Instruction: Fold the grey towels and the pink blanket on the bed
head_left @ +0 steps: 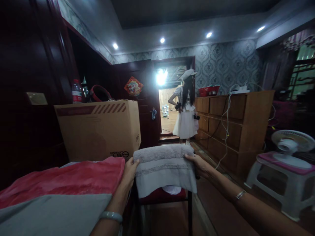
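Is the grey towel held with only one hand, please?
No, the left hand grips one edge of the grey towel and the right hand grips the other.

No legible text on cardboard box (98, 131)

A folded towel (164, 168) hangs over the back of a chair (162, 196), with the left hand (130, 170) at its left edge and the right hand (199, 165) at its right edge. Left of the chair lies a bed cover (56, 193), and behind that stands a cardboard box (98, 131) with a bottle (77, 91) behind it. Right of the chair a dresser (233, 124) lines the wall, a fan (292, 147) sits on a stool (278, 183) further right, and a person (185, 111) stands in the doorway beyond.
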The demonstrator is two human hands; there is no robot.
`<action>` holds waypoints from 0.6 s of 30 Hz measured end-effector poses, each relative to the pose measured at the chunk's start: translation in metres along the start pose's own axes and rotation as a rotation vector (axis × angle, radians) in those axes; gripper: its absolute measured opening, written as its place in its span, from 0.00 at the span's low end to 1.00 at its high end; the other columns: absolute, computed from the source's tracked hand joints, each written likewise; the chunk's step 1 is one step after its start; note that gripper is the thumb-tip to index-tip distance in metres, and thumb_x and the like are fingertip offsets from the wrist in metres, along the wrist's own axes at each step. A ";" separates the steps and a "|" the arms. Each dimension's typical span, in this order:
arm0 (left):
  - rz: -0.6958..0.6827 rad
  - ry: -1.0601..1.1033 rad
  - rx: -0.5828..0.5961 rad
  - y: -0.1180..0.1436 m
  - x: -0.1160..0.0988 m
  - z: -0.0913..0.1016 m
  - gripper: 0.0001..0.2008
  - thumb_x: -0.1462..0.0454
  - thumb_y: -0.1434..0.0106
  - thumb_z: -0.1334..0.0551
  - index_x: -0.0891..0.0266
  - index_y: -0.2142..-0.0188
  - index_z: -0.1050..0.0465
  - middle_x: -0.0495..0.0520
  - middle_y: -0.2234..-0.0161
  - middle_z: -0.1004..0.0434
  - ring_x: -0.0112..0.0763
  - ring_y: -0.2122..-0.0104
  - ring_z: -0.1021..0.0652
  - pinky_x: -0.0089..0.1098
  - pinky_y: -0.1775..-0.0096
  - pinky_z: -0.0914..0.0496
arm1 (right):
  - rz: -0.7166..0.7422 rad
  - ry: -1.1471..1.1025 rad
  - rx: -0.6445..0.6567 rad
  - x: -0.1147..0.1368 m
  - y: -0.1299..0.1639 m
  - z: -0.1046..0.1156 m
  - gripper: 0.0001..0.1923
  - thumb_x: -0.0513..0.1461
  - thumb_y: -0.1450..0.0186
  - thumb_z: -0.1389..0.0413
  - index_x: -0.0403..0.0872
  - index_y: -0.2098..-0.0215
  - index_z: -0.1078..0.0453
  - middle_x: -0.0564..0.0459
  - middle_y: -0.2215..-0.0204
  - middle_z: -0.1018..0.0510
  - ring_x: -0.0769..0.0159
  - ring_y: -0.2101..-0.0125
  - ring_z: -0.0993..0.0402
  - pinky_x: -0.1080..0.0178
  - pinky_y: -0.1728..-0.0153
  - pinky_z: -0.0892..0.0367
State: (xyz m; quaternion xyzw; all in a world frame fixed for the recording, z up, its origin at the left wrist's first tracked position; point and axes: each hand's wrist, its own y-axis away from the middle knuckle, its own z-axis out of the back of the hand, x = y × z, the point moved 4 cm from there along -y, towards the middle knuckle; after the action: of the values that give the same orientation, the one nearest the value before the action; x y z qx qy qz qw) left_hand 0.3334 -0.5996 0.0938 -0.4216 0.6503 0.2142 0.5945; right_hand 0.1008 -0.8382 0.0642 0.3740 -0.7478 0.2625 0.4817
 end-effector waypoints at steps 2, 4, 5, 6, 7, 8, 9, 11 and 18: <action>-0.024 -0.012 -0.026 -0.005 -0.001 -0.003 0.27 0.50 0.64 0.26 0.65 0.67 0.23 0.57 0.68 0.18 0.43 0.64 0.20 0.34 0.64 0.29 | 0.035 0.024 -0.042 0.003 -0.004 0.005 0.21 0.43 0.51 0.29 0.44 0.65 0.29 0.45 0.66 0.18 0.53 0.63 0.20 0.54 0.52 0.27; -0.034 -0.012 -0.022 -0.007 0.000 -0.006 0.27 0.50 0.63 0.26 0.65 0.67 0.23 0.57 0.68 0.18 0.42 0.65 0.20 0.34 0.64 0.29 | 0.045 0.041 -0.051 0.004 -0.007 0.007 0.21 0.44 0.52 0.29 0.45 0.65 0.30 0.46 0.68 0.18 0.54 0.65 0.20 0.54 0.55 0.26; -0.039 -0.012 -0.022 -0.007 0.000 -0.006 0.27 0.50 0.63 0.27 0.65 0.67 0.24 0.57 0.68 0.18 0.41 0.65 0.20 0.33 0.65 0.29 | 0.045 0.051 -0.044 0.004 -0.008 0.008 0.21 0.44 0.52 0.29 0.45 0.66 0.30 0.46 0.69 0.18 0.54 0.65 0.20 0.54 0.55 0.26; -0.041 -0.011 -0.027 -0.006 0.001 -0.006 0.26 0.50 0.63 0.26 0.65 0.67 0.24 0.56 0.69 0.19 0.40 0.66 0.20 0.33 0.66 0.29 | 0.048 0.059 -0.035 0.004 -0.008 0.008 0.21 0.45 0.51 0.30 0.45 0.66 0.30 0.46 0.69 0.19 0.54 0.65 0.20 0.54 0.56 0.26; -0.044 -0.012 -0.024 -0.004 0.001 -0.005 0.26 0.50 0.62 0.26 0.65 0.67 0.25 0.55 0.70 0.19 0.39 0.67 0.20 0.32 0.67 0.29 | 0.054 0.067 -0.026 0.005 -0.007 0.007 0.20 0.45 0.51 0.30 0.45 0.66 0.30 0.46 0.69 0.19 0.53 0.65 0.20 0.54 0.56 0.26; -0.046 -0.017 -0.016 -0.002 0.001 -0.003 0.26 0.50 0.62 0.26 0.65 0.68 0.26 0.55 0.70 0.20 0.39 0.68 0.21 0.32 0.67 0.29 | 0.064 0.074 -0.020 0.005 -0.005 0.007 0.20 0.45 0.51 0.30 0.45 0.66 0.30 0.46 0.69 0.19 0.53 0.65 0.20 0.54 0.56 0.26; -0.046 -0.026 -0.004 0.000 0.001 -0.002 0.26 0.50 0.61 0.25 0.64 0.68 0.26 0.54 0.71 0.20 0.38 0.68 0.21 0.32 0.68 0.29 | 0.077 0.081 -0.022 0.006 -0.002 0.006 0.20 0.45 0.51 0.30 0.45 0.66 0.30 0.46 0.69 0.19 0.54 0.65 0.21 0.54 0.57 0.26; -0.035 -0.052 0.022 0.005 0.001 0.002 0.25 0.50 0.55 0.26 0.65 0.64 0.25 0.55 0.68 0.21 0.38 0.65 0.21 0.33 0.66 0.28 | 0.095 0.103 -0.041 0.009 0.004 0.007 0.19 0.45 0.51 0.30 0.46 0.67 0.29 0.46 0.69 0.19 0.55 0.67 0.21 0.56 0.60 0.25; 0.028 -0.106 -0.034 0.006 0.011 0.017 0.20 0.56 0.33 0.39 0.62 0.45 0.32 0.59 0.47 0.28 0.39 0.52 0.24 0.45 0.53 0.26 | 0.084 0.243 -0.172 0.020 0.011 0.038 0.18 0.47 0.49 0.32 0.47 0.68 0.30 0.52 0.74 0.24 0.65 0.75 0.28 0.64 0.74 0.30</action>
State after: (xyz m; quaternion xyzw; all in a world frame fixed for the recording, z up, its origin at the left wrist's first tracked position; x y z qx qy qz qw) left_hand 0.3397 -0.5867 0.0782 -0.4107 0.6200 0.2557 0.6177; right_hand 0.0671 -0.8666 0.0666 0.2651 -0.7188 0.2607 0.5875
